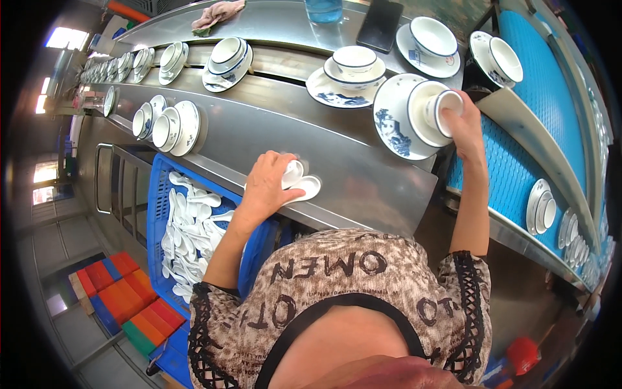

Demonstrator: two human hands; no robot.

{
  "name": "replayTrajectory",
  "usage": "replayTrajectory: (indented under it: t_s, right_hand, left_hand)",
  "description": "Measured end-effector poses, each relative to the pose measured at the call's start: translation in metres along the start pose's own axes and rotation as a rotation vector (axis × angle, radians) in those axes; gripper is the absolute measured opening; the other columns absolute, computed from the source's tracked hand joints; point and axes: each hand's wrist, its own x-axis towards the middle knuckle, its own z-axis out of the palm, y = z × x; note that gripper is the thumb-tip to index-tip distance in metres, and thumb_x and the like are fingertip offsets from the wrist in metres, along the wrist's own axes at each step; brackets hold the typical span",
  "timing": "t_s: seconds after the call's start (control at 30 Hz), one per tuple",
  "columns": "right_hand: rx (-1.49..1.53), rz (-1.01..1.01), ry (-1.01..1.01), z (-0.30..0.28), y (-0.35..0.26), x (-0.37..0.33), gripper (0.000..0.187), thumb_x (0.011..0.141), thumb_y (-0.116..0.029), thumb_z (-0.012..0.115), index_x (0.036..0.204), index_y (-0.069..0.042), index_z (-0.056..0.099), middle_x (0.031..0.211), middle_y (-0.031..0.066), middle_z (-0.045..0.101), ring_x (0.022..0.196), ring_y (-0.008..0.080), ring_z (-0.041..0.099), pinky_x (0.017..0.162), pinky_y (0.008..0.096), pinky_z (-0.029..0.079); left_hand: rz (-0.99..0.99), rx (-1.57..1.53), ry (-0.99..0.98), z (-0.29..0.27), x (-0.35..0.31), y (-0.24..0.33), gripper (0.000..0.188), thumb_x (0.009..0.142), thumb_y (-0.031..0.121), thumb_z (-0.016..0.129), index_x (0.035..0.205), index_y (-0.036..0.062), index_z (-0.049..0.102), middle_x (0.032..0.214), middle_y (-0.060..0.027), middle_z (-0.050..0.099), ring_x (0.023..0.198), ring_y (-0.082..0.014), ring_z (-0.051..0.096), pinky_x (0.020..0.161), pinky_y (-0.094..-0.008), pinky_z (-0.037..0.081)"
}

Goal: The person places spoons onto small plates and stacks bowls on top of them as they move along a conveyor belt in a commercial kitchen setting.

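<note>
My left hand (271,181) is closed around white soup spoons (310,188) at the steel counter's near edge. Two spoon bowls show beside its thumb; the handles are hidden. At the right, my right hand (461,123) grips a small white cup (447,104) with blue rim, fingers inside it. That cup rests within a white bowl (420,110) on a blue-patterned plate (393,126). Left of this stack sits another plate (337,96) carrying a bowl and cup. Below my left forearm a blue plastic basket (157,194) holds many loose white spoons (184,220).
Stacked dish sets (228,63) line the steel counter (272,123) toward the far left. A blue conveyor belt (505,168) carries more dishes on the right. A phone (380,26), a blue container (324,10) and a pink cloth (217,14) lie along the back ledge.
</note>
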Motion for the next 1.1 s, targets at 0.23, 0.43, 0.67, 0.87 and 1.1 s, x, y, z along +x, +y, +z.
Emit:
replayTrajectory:
  t_s: [0.23, 0.43, 0.67, 0.87, 1.1]
  right_hand:
    - [-0.206, -0.055, -0.040, 0.044, 0.007, 0.024, 0.040, 0.070, -0.001, 0.049, 0.109, 0.002, 0.052, 0.099, 0.0190, 0.059, 0.091, 0.0263, 0.058, 0.081, 0.0323, 0.044]
    - [-0.267, -0.083, -0.066, 0.073, -0.004, 0.027, 0.043, 0.070, -0.005, 0.050, 0.112, 0.003, 0.050, 0.101, 0.0181, 0.059, 0.093, 0.0259, 0.057, 0.084, 0.0316, 0.042]
    - [-0.410, -0.111, -0.026, 0.093, 0.009, 0.043, 0.038, 0.075, -0.014, 0.051, 0.110, 0.000, 0.052, 0.099, 0.0233, 0.059, 0.096, 0.0361, 0.055, 0.087, 0.0363, 0.040]
    - [-0.713, -0.801, -0.103, 0.161, -0.074, -0.005, 0.025, 0.074, -0.003, 0.052, 0.099, -0.003, 0.052, 0.087, 0.0168, 0.056, 0.084, 0.0323, 0.054, 0.072, 0.0395, 0.046]
    - [-0.821, -0.687, -0.381, 0.231, -0.058, 0.014, 0.013, 0.070, 0.004, 0.051, 0.083, 0.007, 0.050, 0.083, 0.0250, 0.053, 0.081, 0.0365, 0.055, 0.067, 0.0412, 0.048]
  left_hand:
    - [-0.069, -0.117, 0.051, 0.003, 0.000, -0.001, 0.040, 0.063, 0.013, 0.072, 0.096, 0.0058, 0.051, 0.086, -0.0118, 0.052, 0.080, -0.0302, 0.054, 0.070, -0.0361, 0.044]
    - [-0.093, -0.212, 0.116, 0.001, 0.006, 0.002, 0.044, 0.067, 0.010, 0.068, 0.107, 0.0069, 0.052, 0.089, -0.0121, 0.056, 0.083, -0.0298, 0.056, 0.074, -0.0343, 0.045]
    - [0.220, -0.016, 0.059, -0.016, 0.041, -0.026, 0.030, 0.071, 0.011, 0.065, 0.100, 0.0072, 0.059, 0.099, -0.0113, 0.057, 0.096, -0.0292, 0.053, 0.083, -0.0355, 0.042]
    - [0.033, 0.237, 0.496, -0.052, 0.145, -0.152, 0.029, 0.077, 0.020, 0.061, 0.101, 0.0041, 0.059, 0.098, -0.0137, 0.060, 0.091, -0.0278, 0.056, 0.079, -0.0352, 0.044]
    - [-0.424, -0.766, 0.085, -0.065, 0.206, -0.157, 0.048, 0.082, 0.042, 0.059, 0.108, 0.0018, 0.059, 0.103, -0.0050, 0.060, 0.092, -0.0118, 0.055, 0.080, -0.0241, 0.042]
